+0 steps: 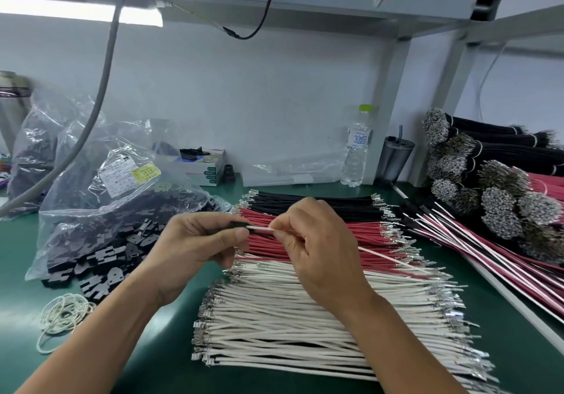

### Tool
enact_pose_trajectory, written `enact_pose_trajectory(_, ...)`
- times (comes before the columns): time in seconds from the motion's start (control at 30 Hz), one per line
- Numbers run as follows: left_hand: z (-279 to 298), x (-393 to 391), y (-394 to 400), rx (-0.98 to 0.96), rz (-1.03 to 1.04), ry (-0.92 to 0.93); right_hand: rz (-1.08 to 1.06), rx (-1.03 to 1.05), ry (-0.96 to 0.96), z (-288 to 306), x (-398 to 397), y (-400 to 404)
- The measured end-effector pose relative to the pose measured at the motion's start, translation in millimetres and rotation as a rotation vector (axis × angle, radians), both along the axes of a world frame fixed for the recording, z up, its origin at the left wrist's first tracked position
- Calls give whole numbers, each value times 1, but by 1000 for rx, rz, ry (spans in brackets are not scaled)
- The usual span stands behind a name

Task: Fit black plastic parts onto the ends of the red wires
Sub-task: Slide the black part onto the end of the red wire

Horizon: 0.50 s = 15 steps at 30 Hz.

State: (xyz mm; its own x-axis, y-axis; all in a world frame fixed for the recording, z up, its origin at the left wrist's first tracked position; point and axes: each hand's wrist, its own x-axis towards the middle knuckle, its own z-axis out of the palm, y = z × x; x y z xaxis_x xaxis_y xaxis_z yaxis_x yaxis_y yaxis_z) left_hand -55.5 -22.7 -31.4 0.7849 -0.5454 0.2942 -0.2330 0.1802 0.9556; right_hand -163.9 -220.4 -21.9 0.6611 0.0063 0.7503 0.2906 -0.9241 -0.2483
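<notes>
A small black plastic part point(236, 225) was pinched between thumb and curled fingers of the left hand point(195, 241), while a white wire point(384, 257) was pinched near its end by the right hand point(317, 244), its tip meeting the part. The red wires point(320, 238) lay just beneath on the green mat point(91, 348). For a clean seating, the terminal would best be kept straight and pushed squarely home.

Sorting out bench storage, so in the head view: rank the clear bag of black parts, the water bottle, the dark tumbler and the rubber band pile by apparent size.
1. Clear bag of black parts.
2. Water bottle.
3. Rubber band pile and dark tumbler: too alike to rank, and the bands lie nearer the camera.
</notes>
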Motion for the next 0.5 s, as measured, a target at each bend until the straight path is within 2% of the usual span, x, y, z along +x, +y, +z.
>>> enact_pose_trajectory(0.1, 0, 8, 7, -137, 60, 113, -75, -60, 90, 2, -6, -10)
enact_pose_trajectory(0.17, 1, 12, 9, -160, 39, 147, -98, -41, -42, 12, -11, -14)
enact_pose_trajectory(0.27, 0, 16, 13, -136, 21, 127, -107, 118, -320, 49, -17, -26)
enact_pose_trajectory(0.3, 0, 17, 15, -93, 78, 91, -130, 184, -369, 65, -20, -37)
enact_pose_trajectory(0.37, -4, 22, 16, 82, 328, -55, -230, 286, -375, 93, -31, -73)
enact_pose_trajectory(0.43, -10, 29, 17, 274, 565, -242, -381, 322, -289, 107, -48, -118)
enact_pose_trajectory(0.5, -13, 33, 17, 426, 695, -374, -636, 225, -115, 102, -64, -163)
